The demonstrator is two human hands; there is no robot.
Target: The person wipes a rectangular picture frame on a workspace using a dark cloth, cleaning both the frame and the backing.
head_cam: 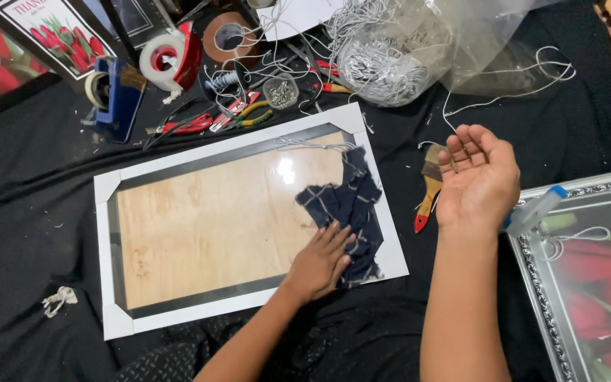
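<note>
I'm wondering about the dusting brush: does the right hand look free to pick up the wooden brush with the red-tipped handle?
Probably yes. The right hand lies palm up and open beside the wooden brush with the red-tipped handle, which rests uncovered on the black cloth, with nothing between them.

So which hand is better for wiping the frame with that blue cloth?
Probably the left hand: it rests on the dark blue cloth. The right hand is open, palm up, off the frame.
</note>
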